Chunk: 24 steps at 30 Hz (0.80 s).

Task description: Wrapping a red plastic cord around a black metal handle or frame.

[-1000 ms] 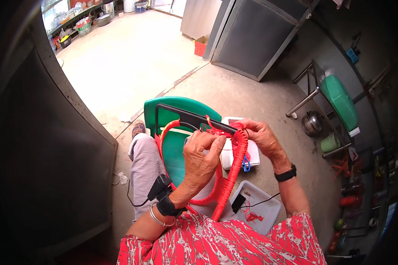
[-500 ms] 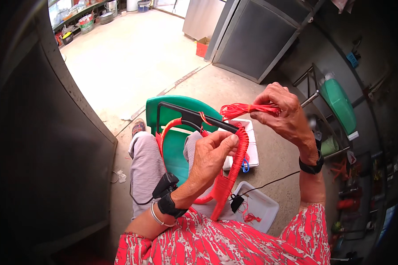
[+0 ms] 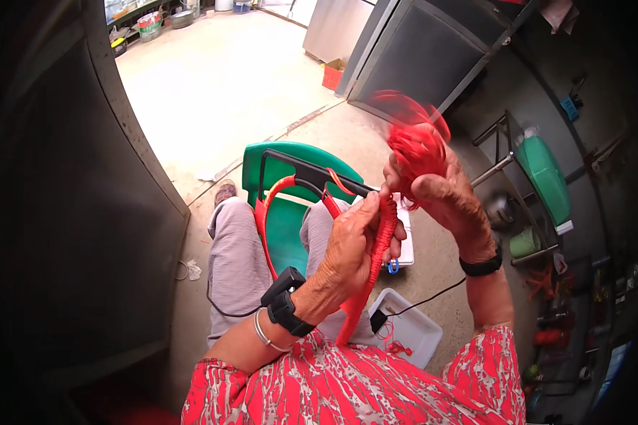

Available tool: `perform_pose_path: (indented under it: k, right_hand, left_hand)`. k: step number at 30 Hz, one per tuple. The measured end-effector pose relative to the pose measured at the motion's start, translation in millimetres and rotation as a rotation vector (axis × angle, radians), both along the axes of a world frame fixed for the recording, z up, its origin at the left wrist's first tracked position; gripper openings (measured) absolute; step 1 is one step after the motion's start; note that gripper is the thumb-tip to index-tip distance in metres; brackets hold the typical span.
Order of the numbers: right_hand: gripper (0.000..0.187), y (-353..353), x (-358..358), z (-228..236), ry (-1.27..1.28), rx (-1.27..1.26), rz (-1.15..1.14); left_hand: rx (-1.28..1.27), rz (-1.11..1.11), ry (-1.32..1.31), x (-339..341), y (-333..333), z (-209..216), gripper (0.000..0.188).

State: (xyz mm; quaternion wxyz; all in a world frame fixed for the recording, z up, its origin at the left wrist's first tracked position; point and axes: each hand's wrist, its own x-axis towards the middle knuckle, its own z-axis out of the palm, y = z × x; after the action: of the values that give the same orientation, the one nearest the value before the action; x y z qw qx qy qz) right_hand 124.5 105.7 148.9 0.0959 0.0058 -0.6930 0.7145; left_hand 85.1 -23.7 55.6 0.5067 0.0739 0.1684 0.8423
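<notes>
My left hand [image 3: 351, 244] is closed around a rim wrapped tightly in red cord [image 3: 383, 237], thumb on top and fingertips showing on the far side. This rim belongs to a black frame [image 3: 301, 171] that lies across my lap, with more red wrapping on its curved parts. To the right, my right hand [image 3: 452, 191] holds a looped bundle of red cord [image 3: 418, 150] just above the rim. The bundle's far loops are smeared by motion, and some of my right fingers are hidden behind it.
A green plastic chair [image 3: 283, 244] stands before my knees. Under the rim is a white box [image 3: 405, 244] with blue-handled scissors [image 3: 393, 267]. A pale tray [image 3: 424, 333] on the floor holds red cord scraps. At right stands a metal rack [image 3: 503, 159]; a dark door panel [image 3: 71, 212] is at left.
My right hand has come lower and turned, with the cord loops swinging up and away. My left hand has shifted from pinching at the rim's edge to gripping around it.
</notes>
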Motion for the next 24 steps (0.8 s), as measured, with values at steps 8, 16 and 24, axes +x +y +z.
perform_pose_path:
  k: [8, 16, 24]
  right_hand:
    - [0.037, 30, 47, 69, -0.03, 0.452, -0.225]
    - [0.017, 161, 176, 104, 0.107, 0.403, -0.917]
    - [0.02, 67, 90, -31, -0.112, -0.322, -0.36]
  left_hand:
    - [0.101, -0.047, -0.012, -10, -7, -8, 0.033]
    - [0.11, -0.074, -0.011, -4, -6, 1, 0.036]
    - [0.102, -0.071, 0.001, 0, -3, -4, 0.035]
